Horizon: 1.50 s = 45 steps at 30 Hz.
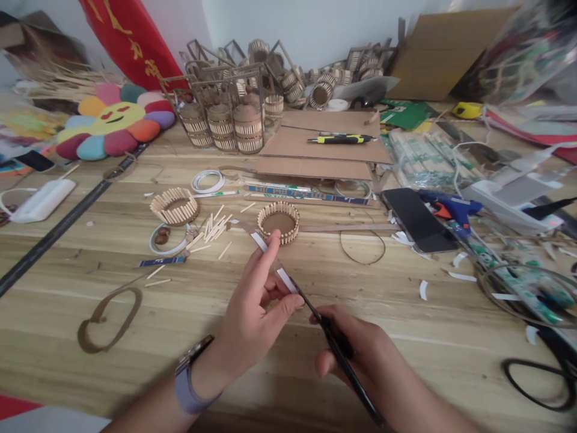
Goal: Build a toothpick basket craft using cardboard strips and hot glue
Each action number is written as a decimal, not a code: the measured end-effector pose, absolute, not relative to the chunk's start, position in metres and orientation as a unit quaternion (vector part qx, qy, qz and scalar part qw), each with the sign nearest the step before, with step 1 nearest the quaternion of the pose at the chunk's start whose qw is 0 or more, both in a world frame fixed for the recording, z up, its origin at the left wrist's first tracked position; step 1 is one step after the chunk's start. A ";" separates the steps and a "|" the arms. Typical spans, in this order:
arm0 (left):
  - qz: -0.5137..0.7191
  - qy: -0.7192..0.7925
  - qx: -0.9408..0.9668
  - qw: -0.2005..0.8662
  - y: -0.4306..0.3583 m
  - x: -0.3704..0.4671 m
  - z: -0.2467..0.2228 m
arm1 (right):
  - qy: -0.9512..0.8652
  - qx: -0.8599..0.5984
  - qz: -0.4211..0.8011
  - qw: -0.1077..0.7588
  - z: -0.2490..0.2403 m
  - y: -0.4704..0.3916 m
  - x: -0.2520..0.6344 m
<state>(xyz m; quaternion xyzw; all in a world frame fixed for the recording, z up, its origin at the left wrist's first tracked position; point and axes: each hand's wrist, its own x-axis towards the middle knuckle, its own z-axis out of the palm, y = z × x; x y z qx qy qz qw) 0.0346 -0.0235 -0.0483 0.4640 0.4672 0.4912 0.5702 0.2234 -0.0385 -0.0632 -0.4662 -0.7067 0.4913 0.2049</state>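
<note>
My left hand (252, 313), a watch on its wrist, pinches a narrow white strip (286, 281) between thumb and fingers. Part of the strip is hidden behind the index finger, and a brown band seems to run along it. My right hand (360, 346) is closed around black scissors (336, 346), seen edge-on; their thin blades reach up beside the strip at my left thumb. Just beyond my left fingertips stands a round basket of short sticks (278, 222) with a brown base. A second stick ring (175, 207) sits farther left, beside loose sticks (215, 227).
A phone (419, 219) and a blue glue gun (455, 207) lie at right, near white paper scraps (424, 290). Small finished baskets in a frame (220, 123) stand at the back. Cardboard (322, 138) carries a yellow-black pen (342, 139). A coiled brown strip (108, 319) lies left.
</note>
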 end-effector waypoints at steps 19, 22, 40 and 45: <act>0.459 0.450 0.483 0.594 -0.031 0.035 -0.043 | -0.694 -0.451 0.533 0.175 -0.053 -0.037 0.227; 0.450 0.449 0.486 0.600 -0.033 0.036 -0.044 | -0.685 -0.443 0.549 0.182 -0.053 -0.038 0.226; 0.436 0.455 0.499 0.596 -0.033 0.038 -0.045 | -0.665 -0.447 0.569 0.187 -0.058 -0.040 0.224; 0.439 0.458 0.502 0.588 -0.033 0.038 -0.046 | -0.670 -0.453 0.555 0.193 -0.061 -0.041 0.224</act>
